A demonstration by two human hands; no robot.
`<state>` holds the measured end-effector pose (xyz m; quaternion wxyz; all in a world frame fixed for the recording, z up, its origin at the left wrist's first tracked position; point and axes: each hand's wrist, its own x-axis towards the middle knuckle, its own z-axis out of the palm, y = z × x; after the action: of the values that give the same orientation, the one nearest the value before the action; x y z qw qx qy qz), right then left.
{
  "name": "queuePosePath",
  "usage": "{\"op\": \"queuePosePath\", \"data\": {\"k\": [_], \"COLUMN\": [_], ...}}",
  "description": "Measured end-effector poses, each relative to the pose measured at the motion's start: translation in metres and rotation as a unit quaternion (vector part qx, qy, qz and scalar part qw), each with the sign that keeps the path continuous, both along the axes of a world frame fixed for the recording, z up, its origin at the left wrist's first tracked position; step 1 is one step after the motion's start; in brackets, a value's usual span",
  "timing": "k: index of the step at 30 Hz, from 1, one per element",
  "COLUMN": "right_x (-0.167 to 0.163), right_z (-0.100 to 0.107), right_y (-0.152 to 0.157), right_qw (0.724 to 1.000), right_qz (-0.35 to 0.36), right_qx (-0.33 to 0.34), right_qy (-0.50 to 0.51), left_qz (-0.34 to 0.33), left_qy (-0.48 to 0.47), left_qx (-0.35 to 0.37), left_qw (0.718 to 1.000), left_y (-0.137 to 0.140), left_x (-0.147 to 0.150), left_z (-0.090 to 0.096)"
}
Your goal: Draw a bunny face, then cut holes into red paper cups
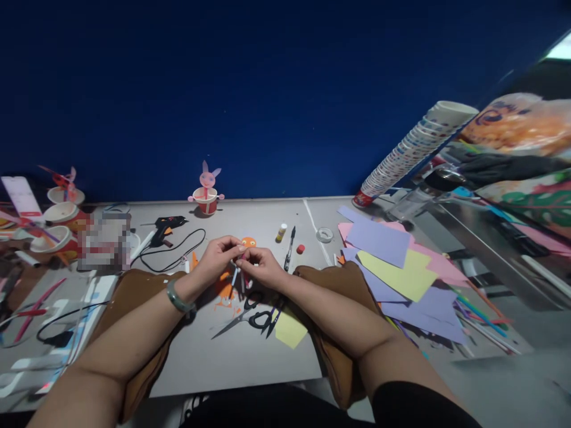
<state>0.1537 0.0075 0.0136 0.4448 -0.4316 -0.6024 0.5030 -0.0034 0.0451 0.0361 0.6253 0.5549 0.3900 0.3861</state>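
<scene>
My left hand (218, 259) and my right hand (263, 268) meet over the middle of the table, fingertips pinched together. Between them is a small piece with thin pink and white strips (247, 281) sticking out below; its kind is mostly hidden by the fingers. Just behind the fingertips lies an orange paper cut-out (248, 242) with yellow eyes. Orange paper scraps (224, 288) show under the hands. Nearer to me are black-handled scissors (259, 321) and a yellow paper piece (292, 330). Beyond the right hand stand a glue stick (281, 232), its red cap (300, 249) and a black pen (290, 245).
A glue gun (167, 229) with a looping cord lies left. Behind it stands a paper cup (207, 203) with a pink rabbit figure. A tape roll (325, 235), coloured paper sheets (379, 241) and a tall leaning cup stack (414, 148) are right. Brown pads (332, 285) lie under both forearms.
</scene>
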Motion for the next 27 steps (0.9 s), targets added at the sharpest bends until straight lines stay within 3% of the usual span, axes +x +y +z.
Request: {"op": "queuePosePath", "data": {"k": [5, 12, 17, 22, 27], "right_x": [0.002, 0.001, 0.0, -0.003, -0.01], "right_z": [-0.002, -0.004, -0.011, -0.015, -0.009], "right_y": [0.005, 0.012, 0.019, 0.021, 0.017], "right_qw": [1.0, 0.997, 0.997, 0.998, 0.999], "right_qz": [-0.024, -0.058, -0.058, -0.042, -0.007], "right_qx": [0.016, 0.045, 0.049, 0.034, 0.013], "right_qy": [0.012, 0.022, 0.018, 0.031, 0.052], "left_qz": [0.019, 0.036, 0.106, 0.226, 0.305], "left_qy": [0.01, 0.055, 0.094, 0.123, 0.08], "left_qx": [0.028, 0.022, 0.004, 0.023, -0.029], "left_qw": [0.999, 0.998, 0.99, 0.966, 0.949], "left_y": [0.005, 0.002, -0.027, -0.071, -0.093], "left_x": [0.006, 0.006, -0.026, -0.071, -0.071], "left_z": [0.006, 0.028, 0.034, 0.023, 0.019]}}
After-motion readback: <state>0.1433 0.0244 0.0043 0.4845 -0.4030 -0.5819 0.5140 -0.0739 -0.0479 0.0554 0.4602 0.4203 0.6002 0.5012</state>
